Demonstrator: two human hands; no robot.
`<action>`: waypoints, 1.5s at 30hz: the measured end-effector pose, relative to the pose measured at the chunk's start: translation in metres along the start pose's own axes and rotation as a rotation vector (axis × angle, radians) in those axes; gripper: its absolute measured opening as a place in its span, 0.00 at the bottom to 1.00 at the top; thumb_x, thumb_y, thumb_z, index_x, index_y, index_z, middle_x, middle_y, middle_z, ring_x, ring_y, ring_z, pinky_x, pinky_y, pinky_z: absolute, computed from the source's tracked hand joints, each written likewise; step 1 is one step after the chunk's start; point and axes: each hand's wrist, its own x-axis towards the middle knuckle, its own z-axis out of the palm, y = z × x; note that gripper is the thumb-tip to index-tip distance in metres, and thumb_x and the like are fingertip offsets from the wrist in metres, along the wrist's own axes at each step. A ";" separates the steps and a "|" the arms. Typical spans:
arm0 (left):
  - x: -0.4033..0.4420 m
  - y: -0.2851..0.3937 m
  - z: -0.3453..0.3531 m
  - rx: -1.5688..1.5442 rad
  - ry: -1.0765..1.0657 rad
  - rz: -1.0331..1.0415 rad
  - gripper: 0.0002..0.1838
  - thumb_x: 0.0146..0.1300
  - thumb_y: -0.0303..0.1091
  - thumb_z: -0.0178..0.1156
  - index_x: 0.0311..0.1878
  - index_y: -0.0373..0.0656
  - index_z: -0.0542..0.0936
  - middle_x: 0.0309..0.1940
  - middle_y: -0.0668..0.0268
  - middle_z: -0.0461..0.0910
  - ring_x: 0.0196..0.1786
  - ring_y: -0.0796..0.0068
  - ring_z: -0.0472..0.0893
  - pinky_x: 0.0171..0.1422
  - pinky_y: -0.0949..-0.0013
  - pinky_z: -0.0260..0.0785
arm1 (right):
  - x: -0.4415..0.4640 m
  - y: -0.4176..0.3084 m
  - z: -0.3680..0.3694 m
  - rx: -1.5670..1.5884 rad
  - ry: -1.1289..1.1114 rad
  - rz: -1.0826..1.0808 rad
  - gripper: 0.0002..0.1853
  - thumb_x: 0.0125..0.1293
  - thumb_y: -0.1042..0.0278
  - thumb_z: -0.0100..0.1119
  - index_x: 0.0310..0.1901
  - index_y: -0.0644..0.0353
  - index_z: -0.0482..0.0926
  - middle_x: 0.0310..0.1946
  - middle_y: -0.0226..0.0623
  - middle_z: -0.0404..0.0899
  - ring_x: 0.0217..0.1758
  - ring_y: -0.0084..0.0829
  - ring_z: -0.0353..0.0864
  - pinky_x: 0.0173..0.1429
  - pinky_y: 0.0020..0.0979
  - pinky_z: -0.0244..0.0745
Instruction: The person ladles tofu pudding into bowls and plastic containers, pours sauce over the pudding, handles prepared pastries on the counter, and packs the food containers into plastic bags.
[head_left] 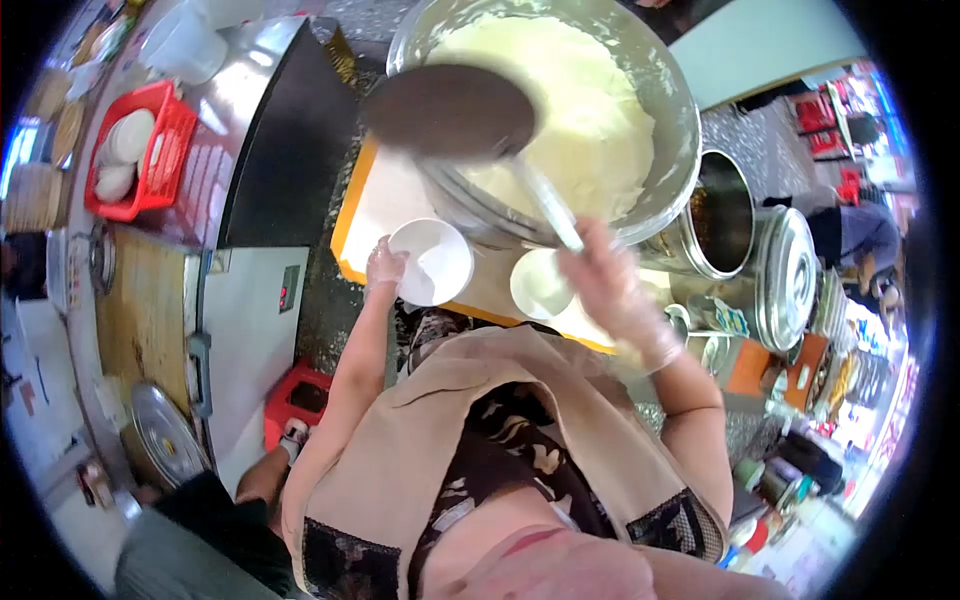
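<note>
"What do we have in the left hand (385, 266)?"

"A white bowl (437, 262) — we see its left rim pinched between the fingers, and it sits in front of the apron (400, 400), near the big metal pot (680, 165)."

"And the right hand (608, 285)?"

"Blurred, but we can tell it is wrapped round the pale handle of a broad, dark ladle (455, 115). The ladle's round head shows across the pot's left rim; whether it touches, we cannot tell."

"What do we find in the pot?"

"A pale, creamy mass (590, 120), with smears up the inner wall."

"Anything just beside the right hand?"

"A second pale bowl (538, 287), to its left, over the orange-edged board (372, 205). To the right of the big pot we see a smaller pot (688, 240) with dark contents — and a lidded one (792, 275) next to it."
</note>
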 end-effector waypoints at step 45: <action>-0.100 0.232 -0.320 -1.057 -0.184 0.148 0.37 0.48 0.22 0.52 0.65 0.28 0.55 0.54 0.45 0.71 0.52 0.48 0.78 0.46 0.50 0.81 | 0.146 -0.050 -0.176 -0.076 -0.475 0.365 0.18 0.66 0.52 0.51 0.26 0.58 0.72 0.11 0.22 0.60 0.11 0.16 0.57 0.15 0.22 0.50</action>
